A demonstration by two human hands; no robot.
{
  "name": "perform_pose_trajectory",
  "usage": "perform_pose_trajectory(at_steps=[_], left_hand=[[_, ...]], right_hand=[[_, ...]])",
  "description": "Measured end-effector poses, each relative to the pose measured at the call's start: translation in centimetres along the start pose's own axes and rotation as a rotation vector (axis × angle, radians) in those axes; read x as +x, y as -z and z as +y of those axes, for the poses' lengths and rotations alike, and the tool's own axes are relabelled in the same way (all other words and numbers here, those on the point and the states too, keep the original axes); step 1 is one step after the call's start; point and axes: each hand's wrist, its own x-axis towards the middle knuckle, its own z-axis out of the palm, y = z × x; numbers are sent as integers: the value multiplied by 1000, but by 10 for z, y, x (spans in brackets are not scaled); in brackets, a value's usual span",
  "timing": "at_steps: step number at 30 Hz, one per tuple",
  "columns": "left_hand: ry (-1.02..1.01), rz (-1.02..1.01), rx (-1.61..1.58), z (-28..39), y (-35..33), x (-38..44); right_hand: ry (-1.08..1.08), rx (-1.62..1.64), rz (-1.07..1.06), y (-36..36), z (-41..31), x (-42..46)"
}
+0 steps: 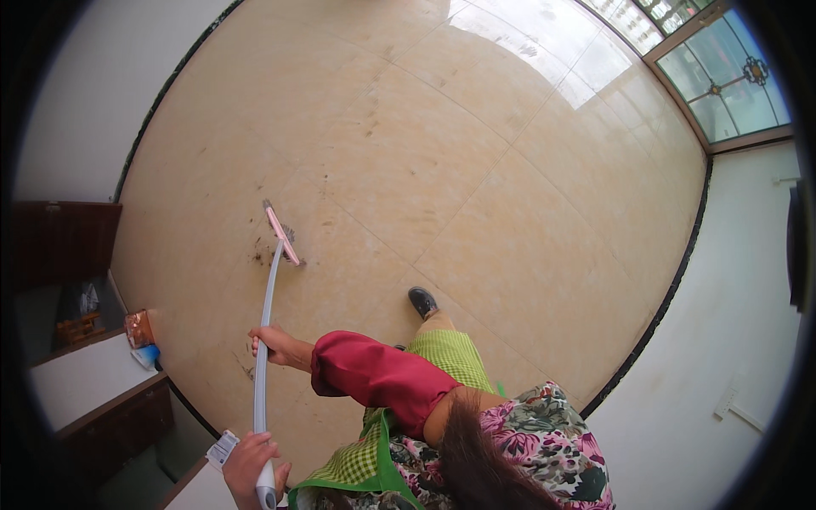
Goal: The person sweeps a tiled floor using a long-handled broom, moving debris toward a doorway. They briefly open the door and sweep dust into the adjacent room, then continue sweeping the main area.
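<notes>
Both my hands grip a long-handled floor broom [260, 382] with a grey shaft and a narrow pink head. My right hand [277, 344], below a dark red sleeve cover, is wrapped around the middle of the shaft. My left hand [248, 465] holds the upper end, close to my body. The pink head [282, 236] rests slanted on the tiled floor, ahead and to the left. Dark bristle-like patches show along its edges. Dark crumbs of dirt [258, 255] lie on the floor just left of it.
At left, open low cabinets [67, 239] stand by an orange packet [139, 328] and a blue-and-white packet [146, 357]. A white packet [222, 449] is beside my left hand. My dark shoe [422, 302] is on the floor [542, 255]. A glass door [727, 83] is at far right.
</notes>
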Motion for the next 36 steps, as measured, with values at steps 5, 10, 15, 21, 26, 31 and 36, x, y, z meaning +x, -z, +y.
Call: perform_pose_trajectory(at_steps=[5, 10, 15, 21, 26, 31, 36], left_hand=[[-88, 105, -276, 8, 18, -33], [-236, 165, -547, -44, 8, -54], [57, 268, -1001, -65, -84, 8], [189, -36, -1233, -74, -175, 109], [173, -13, -1122, -107, -141, 130], [366, 323, -820, -214, -37, 52], [517, 485, -535, -224, 45, -10]], right_hand=[[61, 59, -33, -19, -7, -70], [248, -88, 196, -1, -32, -140], [510, -96, 479, 93, -118, -167], [563, -235, 800, 184, -220, -154], [481, -226, 770, 203, -242, -93], [335, -311, 688, 56, -100, 46], [65, -331, 321, -36, 3, 154]])
